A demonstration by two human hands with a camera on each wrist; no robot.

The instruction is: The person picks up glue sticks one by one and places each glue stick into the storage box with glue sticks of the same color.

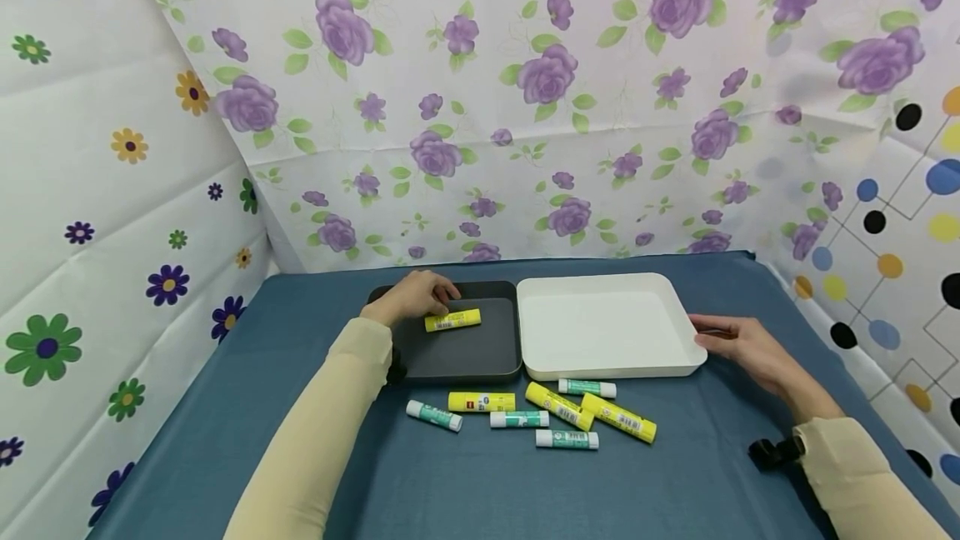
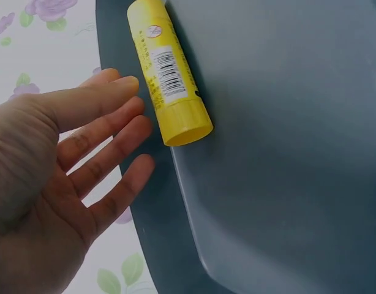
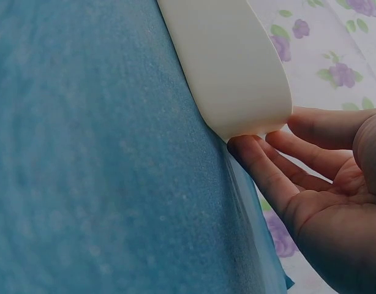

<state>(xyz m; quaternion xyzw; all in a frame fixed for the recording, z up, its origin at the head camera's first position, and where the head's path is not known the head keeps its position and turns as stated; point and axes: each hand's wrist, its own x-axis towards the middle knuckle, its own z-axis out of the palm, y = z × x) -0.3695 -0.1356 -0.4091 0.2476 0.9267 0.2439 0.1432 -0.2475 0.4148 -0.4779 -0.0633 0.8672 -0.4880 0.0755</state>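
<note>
A yellow glue stick (image 1: 453,320) lies in the dark grey tray (image 1: 457,369). My left hand (image 1: 418,294) hovers over that tray's left side, near the stick. In the left wrist view its fingers (image 2: 117,144) are loosely bent and apart from the stick, holding nothing. At the white tray's (image 1: 611,325) right end, my right hand (image 1: 757,348) grips the edge. The right wrist view shows the thumb on the rim and fingertips low at the corner. In front of the trays lie more yellow glue sticks (image 1: 482,402) and several smaller green-and-white glue sticks (image 1: 519,419).
Both trays stand side by side on a blue cloth-covered table (image 1: 420,490). A purple-flowered curtain (image 1: 480,107) hangs behind, with patterned sheets at the left and right. Dark straps sit at both wrists.
</note>
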